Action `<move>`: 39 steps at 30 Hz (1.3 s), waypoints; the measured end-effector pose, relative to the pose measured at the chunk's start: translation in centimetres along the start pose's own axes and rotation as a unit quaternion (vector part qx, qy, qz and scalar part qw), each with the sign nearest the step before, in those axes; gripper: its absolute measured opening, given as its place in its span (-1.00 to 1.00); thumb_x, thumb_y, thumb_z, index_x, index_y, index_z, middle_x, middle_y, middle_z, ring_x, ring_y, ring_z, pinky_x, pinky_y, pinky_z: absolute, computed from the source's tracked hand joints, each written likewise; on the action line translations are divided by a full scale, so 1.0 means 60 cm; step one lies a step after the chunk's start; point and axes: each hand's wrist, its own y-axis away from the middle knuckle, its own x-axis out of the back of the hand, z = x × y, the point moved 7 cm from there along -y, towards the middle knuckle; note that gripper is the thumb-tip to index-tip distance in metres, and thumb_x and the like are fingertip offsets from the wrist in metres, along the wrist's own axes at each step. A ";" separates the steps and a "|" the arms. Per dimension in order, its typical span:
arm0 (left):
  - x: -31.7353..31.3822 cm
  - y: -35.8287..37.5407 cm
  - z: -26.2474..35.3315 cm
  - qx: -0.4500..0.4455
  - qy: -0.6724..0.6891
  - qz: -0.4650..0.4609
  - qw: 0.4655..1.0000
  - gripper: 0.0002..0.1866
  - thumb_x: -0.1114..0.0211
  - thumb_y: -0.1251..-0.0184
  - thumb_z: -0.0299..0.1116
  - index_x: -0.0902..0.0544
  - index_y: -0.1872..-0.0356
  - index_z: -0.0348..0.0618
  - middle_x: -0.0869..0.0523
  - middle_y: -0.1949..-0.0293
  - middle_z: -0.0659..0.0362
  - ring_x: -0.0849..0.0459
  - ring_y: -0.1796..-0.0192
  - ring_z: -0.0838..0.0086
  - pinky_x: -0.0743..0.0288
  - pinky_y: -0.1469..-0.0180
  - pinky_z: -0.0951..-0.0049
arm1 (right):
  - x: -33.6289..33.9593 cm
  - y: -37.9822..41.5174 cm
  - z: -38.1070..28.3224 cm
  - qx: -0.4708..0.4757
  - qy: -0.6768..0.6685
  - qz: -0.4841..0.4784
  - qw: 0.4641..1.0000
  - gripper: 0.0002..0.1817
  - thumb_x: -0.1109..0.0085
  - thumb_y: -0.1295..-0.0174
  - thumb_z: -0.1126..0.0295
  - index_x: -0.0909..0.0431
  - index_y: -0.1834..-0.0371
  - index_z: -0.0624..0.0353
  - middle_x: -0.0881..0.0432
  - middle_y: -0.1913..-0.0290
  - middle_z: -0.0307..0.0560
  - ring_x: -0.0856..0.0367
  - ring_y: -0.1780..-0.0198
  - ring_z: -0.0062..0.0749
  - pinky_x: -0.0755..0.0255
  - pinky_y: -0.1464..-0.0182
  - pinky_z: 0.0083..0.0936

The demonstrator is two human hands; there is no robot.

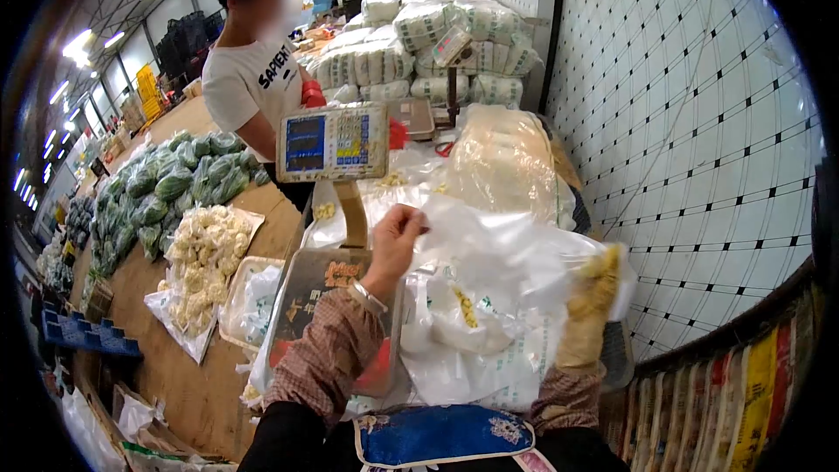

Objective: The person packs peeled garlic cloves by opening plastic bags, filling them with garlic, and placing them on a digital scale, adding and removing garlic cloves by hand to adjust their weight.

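Note:
A thin white plastic bag (489,232) is stretched out between my two hands above the table. My left hand (396,246), bare with a bracelet at the wrist, is closed in a pinch at the bag's left corner. My right hand (591,308) wears a yellowish glove, smeared by motion, and grips the bag's right side; its fingertips are partly hidden in the plastic. Below them an opened white bag (476,332) with small yellow pieces inside lies on printed white plastic sheets (459,380). Left of it is a scale's metal platform (306,310).
The scale's display (332,142) rises beyond my left hand. A stack of clear plastic bags (507,157) lies at the table's far right, beside a tiled wall (690,122). A co-worker (253,79) stands across. Green bagged produce (166,179) and pale vegetables (205,253) are on the floor.

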 end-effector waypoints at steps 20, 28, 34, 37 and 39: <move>-0.163 0.095 0.054 -0.027 -0.157 -0.228 0.961 -0.76 -0.28 -0.07 -0.39 -0.41 0.33 -0.22 -0.39 0.50 0.25 -0.37 0.47 0.64 -0.33 0.44 0.62 | -0.059 0.046 0.123 -0.088 0.307 0.146 0.936 -0.82 -0.06 -0.15 0.32 -0.41 0.29 0.18 -0.47 0.44 -0.20 -0.44 0.42 -0.52 -0.38 0.37 -0.59; -0.039 0.178 0.076 0.023 -0.200 -0.217 0.955 -0.75 -0.34 0.00 -0.40 -0.41 0.45 -0.23 -0.40 0.59 0.26 -0.38 0.55 0.65 -0.32 0.52 0.59 | -0.172 0.085 0.284 -0.225 0.487 -0.047 0.843 -0.67 -0.28 -0.01 0.30 -0.31 0.69 0.13 -0.35 0.66 -0.39 -0.33 0.56 -0.74 -0.29 0.57 -0.67; 0.148 0.219 0.108 -0.098 -0.367 0.089 0.921 -0.90 -0.19 -0.02 -0.57 -0.42 0.54 -0.22 -0.40 0.61 0.17 -0.41 0.58 0.47 -0.32 0.50 0.53 | -0.192 0.069 0.260 -0.200 0.483 -0.058 0.850 -0.75 -0.18 -0.07 0.38 -0.33 0.64 0.15 -0.41 0.65 -0.30 -0.33 0.61 -0.68 -0.26 0.58 -0.70; 0.129 0.246 0.081 0.065 -0.027 0.022 0.997 -0.88 -0.16 -0.10 -0.60 -0.39 0.42 -0.22 -0.42 0.54 0.33 -0.40 0.45 0.71 -0.33 0.43 0.69 | -0.228 0.086 0.309 -0.058 0.672 -0.216 0.706 -0.75 -0.23 -0.02 0.30 -0.38 0.56 0.19 -0.38 0.58 -0.31 -0.32 0.54 -0.62 -0.31 0.50 -0.63; 0.104 0.258 0.094 0.051 -0.077 0.014 0.996 -0.75 -0.32 0.01 -0.47 -0.38 0.40 -0.23 -0.41 0.50 0.30 -0.36 0.45 0.68 -0.31 0.43 0.67 | -0.224 0.123 0.377 -0.257 0.519 -0.177 0.796 -0.75 -0.22 -0.02 0.29 -0.40 0.52 0.21 -0.40 0.54 -0.29 -0.30 0.51 -0.58 -0.26 0.50 -0.58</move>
